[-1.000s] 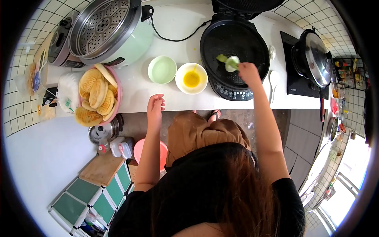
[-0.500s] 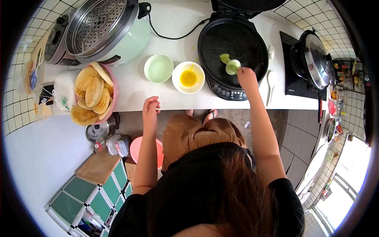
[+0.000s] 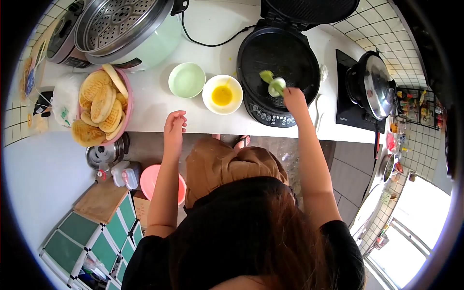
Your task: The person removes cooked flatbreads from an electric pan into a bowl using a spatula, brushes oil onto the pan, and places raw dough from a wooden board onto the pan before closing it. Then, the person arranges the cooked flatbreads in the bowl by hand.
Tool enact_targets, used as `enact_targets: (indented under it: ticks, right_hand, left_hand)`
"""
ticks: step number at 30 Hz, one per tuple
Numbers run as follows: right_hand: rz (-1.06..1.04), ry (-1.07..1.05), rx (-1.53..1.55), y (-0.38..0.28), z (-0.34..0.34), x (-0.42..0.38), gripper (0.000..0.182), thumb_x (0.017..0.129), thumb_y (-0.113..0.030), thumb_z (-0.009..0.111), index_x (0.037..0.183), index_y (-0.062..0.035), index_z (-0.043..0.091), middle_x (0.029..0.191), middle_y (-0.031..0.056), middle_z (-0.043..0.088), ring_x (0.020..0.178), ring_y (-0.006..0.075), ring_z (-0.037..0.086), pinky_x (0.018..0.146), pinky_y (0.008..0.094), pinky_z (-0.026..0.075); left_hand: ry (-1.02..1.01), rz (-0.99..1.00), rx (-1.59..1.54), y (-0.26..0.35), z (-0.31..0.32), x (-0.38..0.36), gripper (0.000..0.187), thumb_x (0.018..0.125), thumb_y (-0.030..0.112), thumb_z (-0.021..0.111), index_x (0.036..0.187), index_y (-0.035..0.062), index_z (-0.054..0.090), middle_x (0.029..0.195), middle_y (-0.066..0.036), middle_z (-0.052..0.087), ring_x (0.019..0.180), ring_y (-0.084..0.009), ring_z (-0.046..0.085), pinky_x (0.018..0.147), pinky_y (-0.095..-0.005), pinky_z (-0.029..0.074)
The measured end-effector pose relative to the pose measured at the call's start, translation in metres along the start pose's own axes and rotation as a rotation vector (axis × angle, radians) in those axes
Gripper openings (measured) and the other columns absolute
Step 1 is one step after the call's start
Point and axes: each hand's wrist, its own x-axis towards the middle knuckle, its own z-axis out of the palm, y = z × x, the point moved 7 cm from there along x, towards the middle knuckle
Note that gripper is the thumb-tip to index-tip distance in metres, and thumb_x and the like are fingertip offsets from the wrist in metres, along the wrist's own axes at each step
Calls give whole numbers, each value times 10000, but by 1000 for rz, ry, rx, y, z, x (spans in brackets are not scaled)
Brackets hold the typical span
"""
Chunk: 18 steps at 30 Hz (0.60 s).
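My right hand (image 3: 294, 100) is closed on a green basting brush (image 3: 266, 76) with a pale round piece between its bristles and my fingers. The brush is over the black plate of an open electric griddle (image 3: 261, 53), its bristles pointing left. My left hand (image 3: 174, 124) hangs at the counter's front edge, fingers loosely bent and apart, holding nothing. Between the two hands, a white bowl (image 3: 208, 99) contains yellow liquid, apparently oil. A pale green bowl (image 3: 186, 80) sits just left of it.
A pink basket (image 3: 126, 113) piled with browned flatbreads (image 3: 103, 104) stands at the left, by a large steamer pot (image 3: 150, 48). Right of the griddle lie a white spoon (image 3: 321, 110) and a cooktop (image 3: 344, 84) bearing a lidded pan (image 3: 374, 84). A black cord (image 3: 215, 45) crosses the back.
The whole view has shifted, so most things appear further left. Over the griddle plate, my right hand has moved the brush slightly left and nearer. My left hand stays at the counter edge.
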Motion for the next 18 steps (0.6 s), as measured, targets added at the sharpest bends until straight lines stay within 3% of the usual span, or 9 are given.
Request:
enact_targets:
  ticks: [3, 8, 9, 12, 14, 15, 18]
  right_hand:
    - [-167, 150, -145, -27, -12, 43, 328, 814, -233, 449, 744, 38, 620, 784, 265, 576, 772, 423, 566, 716, 460, 462]
    - [89, 175, -144, 55, -61, 70, 316, 786, -244, 458, 760, 26, 620, 806, 252, 596, 825, 413, 565, 730, 458, 453]
    - [-186, 236, -312, 108, -53, 89, 310, 756, -259, 469, 738, 5, 632, 615, 190, 590, 617, 326, 600, 556, 401, 437]
    - [217, -32, -79, 113, -59, 24, 348, 801, -271, 447, 692, 19, 606, 506, 124, 550, 456, 227, 546, 478, 354, 421]
    - [125, -87, -82, 91, -46, -10, 366, 817, -301, 449, 701, 0, 622, 504, 106, 542, 452, 198, 536, 465, 331, 418]
    - [180, -87, -167, 85, -39, -22, 346, 822, -295, 467, 720, -8, 631, 508, 101, 543, 446, 180, 523, 462, 324, 412]
    - [243, -187, -78, 57, -48, -42, 298, 777, -251, 493, 723, 10, 626, 576, 149, 585, 550, 236, 597, 546, 347, 457]
  left_hand:
    - [-10, 6, 21, 4, 6, 2, 193, 831, 105, 439, 987, 61, 542, 844, 6, 495, 750, -78, 446, 661, -209, 371]
    - [-25, 14, 3, 8, 11, 5, 190, 827, 97, 444, 984, 57, 543, 845, 6, 499, 748, -79, 449, 658, -210, 373]
    - [-19, 15, 4, 7, 10, 5, 189, 828, 98, 444, 983, 57, 544, 845, 6, 501, 746, -79, 451, 657, -210, 374]
    - [-8, 17, -3, 2, 10, 5, 189, 829, 100, 446, 984, 58, 547, 847, 3, 507, 740, -81, 453, 654, -210, 375]
    - [-5, 21, -7, 0, 10, 5, 190, 830, 103, 448, 985, 59, 549, 847, 2, 509, 735, -81, 453, 652, -210, 376]
    - [-9, 22, -12, 0, 12, 5, 191, 830, 104, 449, 987, 59, 549, 848, 2, 510, 735, -81, 453, 651, -210, 377]
    - [-19, 29, -10, 2, 16, 3, 192, 829, 105, 453, 989, 59, 549, 846, 3, 509, 734, -79, 454, 646, -209, 378]
